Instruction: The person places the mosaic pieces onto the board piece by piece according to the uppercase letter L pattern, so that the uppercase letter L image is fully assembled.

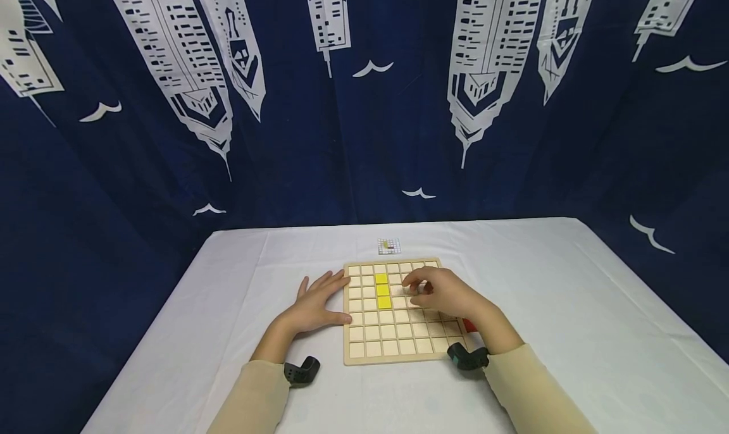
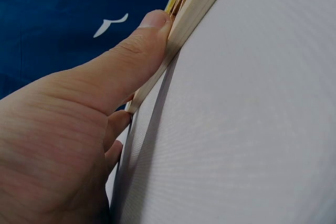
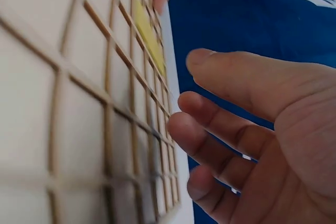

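A wooden grid board point(image 1: 364, 360) with cream square cells lies on the table. Three yellow tiles point(image 1: 383, 290) fill neighbouring cells in one column of its upper left part. My left hand point(image 1: 312, 307) rests along the board's left edge, fingers spread and straight, its thumb point(image 2: 142, 43) touching the wooden rim. Over the right half of the board hovers my right hand point(image 1: 447, 293), fingers loosely bent. In the right wrist view, its thumb point(image 3: 231, 72) and fingertips point(image 3: 186, 129) stand apart with nothing between them.
Behind the board lies a small card point(image 1: 389, 247) printed with a grid and coloured squares. Something red point(image 1: 469, 325) shows at the board's right edge, partly hidden by my right wrist. A white cloth point(image 1: 569, 282) covers the table, and a dark blue printed curtain point(image 1: 342, 136) hangs behind it.
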Demonstrator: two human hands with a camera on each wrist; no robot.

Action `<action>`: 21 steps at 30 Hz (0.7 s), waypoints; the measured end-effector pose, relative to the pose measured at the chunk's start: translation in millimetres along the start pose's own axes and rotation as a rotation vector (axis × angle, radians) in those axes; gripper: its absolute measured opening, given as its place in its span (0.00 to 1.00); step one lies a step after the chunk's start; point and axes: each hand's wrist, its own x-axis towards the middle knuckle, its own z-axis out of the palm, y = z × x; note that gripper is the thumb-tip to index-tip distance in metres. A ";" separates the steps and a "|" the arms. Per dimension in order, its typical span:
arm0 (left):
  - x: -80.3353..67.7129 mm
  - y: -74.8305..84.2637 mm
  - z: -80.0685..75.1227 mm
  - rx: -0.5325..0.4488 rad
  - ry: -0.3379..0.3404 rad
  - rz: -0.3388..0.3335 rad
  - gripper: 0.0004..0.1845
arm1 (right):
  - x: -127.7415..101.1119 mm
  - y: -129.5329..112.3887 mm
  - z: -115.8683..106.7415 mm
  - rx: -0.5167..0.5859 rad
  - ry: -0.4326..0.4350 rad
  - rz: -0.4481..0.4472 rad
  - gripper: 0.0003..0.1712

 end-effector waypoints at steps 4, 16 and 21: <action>0.2 -0.1 0.6 0.006 -0.002 -0.003 0.48 | -7.0 8.4 -14.1 -0.001 -0.006 0.019 0.20; 0.2 0.2 0.3 -0.002 0.000 0.002 0.48 | -28.7 37.4 -54.5 -0.013 -0.055 0.209 0.24; -0.1 1.0 -0.2 -0.002 -0.004 -0.001 0.48 | -37.1 47.5 -61.1 -0.002 -0.096 0.294 0.23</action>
